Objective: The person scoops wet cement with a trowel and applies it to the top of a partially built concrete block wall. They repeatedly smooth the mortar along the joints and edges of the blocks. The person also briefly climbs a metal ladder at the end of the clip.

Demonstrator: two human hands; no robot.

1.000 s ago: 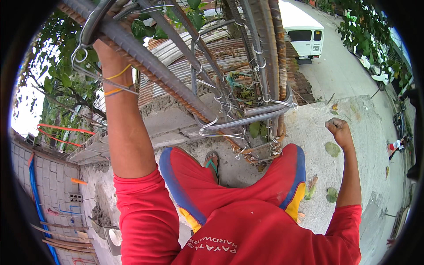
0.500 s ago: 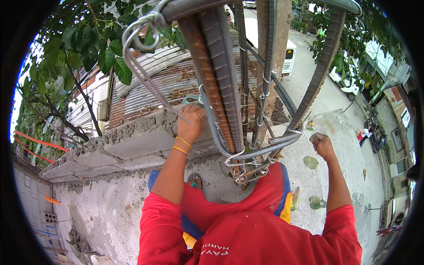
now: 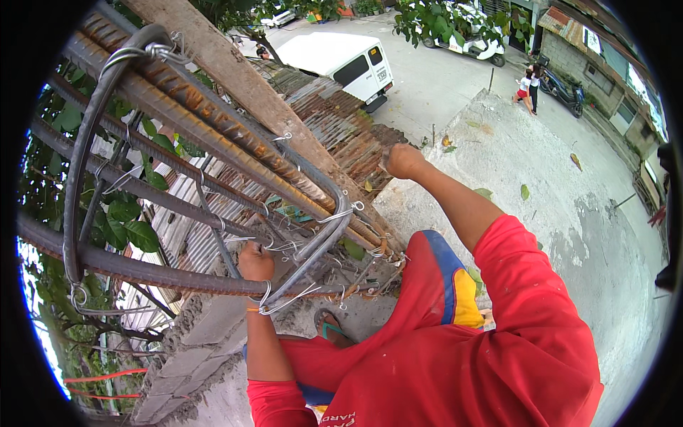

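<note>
A cage of ribbed steel bars (image 3: 163, 196), brown with rust in places, slants from upper left down to the concrete near my legs. Bent stirrups (image 3: 80, 153) ring it, bound with thin tie wire (image 3: 288, 300). My left hand (image 3: 256, 262) is closed among the bars, and the nearest bar (image 3: 178, 280) crosses in front of its wrist. Its fingertips are turned away, so any grip is hidden. To the right of the cage, my right hand (image 3: 404, 161) is raised in a fist. Something greyish shows at its fingers, too small to name.
A wooden post (image 3: 242, 78) runs along the cage. An unfinished block wall (image 3: 199, 356) lies at lower left, with rusty corrugated roofing (image 3: 331, 128) beyond. Past the concrete slab (image 3: 491, 160) are a road, a white van (image 3: 341, 60), people (image 3: 528, 89) and a motorcycle (image 3: 565, 91).
My view has swung right, so the cage now leans across the left side. My left hand has gone in among the bars, and my right hand has moved up and left toward the cage.
</note>
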